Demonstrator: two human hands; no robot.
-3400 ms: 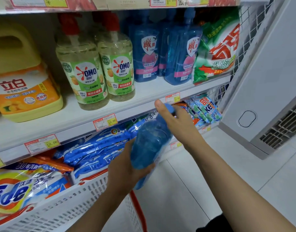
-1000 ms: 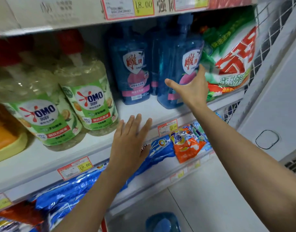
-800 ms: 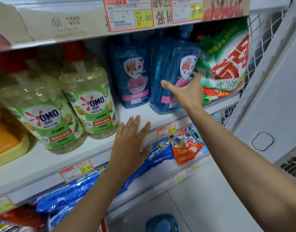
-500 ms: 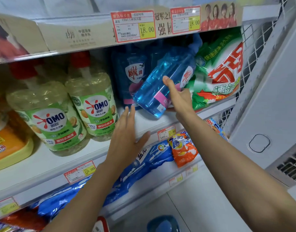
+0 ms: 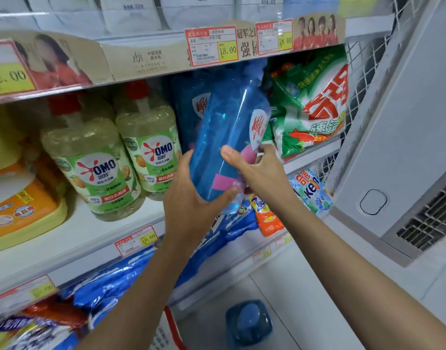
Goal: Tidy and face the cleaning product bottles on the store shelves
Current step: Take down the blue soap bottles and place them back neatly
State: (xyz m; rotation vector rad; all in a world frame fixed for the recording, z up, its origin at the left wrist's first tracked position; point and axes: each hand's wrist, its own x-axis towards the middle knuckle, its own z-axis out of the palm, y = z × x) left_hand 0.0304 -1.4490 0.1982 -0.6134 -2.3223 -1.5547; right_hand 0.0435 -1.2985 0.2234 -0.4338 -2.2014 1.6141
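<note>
Held the blue bottle (image 5: 227,127) tilted, clear of the shelf (image 5: 78,236), beside the green bag (image 5: 315,104) — left hand (image 5: 191,205) curled round its base, right hand (image 5: 262,173) clasped on its lower body, thumb in front.

— What stands on the shelf (image 5: 90,236)?
— Left to right: jug (image 5: 19,203); left OMO bottle (image 5: 90,168); right OMO bottle (image 5: 151,157); standing bottle (image 5: 191,109); detergent bag (image 5: 315,104) at the end.
— And the tilted bottle (image 5: 224,137)?
— Before the standing bottle, between left hand (image 5: 191,205) and right hand (image 5: 262,170); pouches (image 5: 110,281) lie on the lower shelf (image 5: 232,269); the floor bottle (image 5: 249,322) stands on the floor (image 5: 305,299) beneath.
</note>
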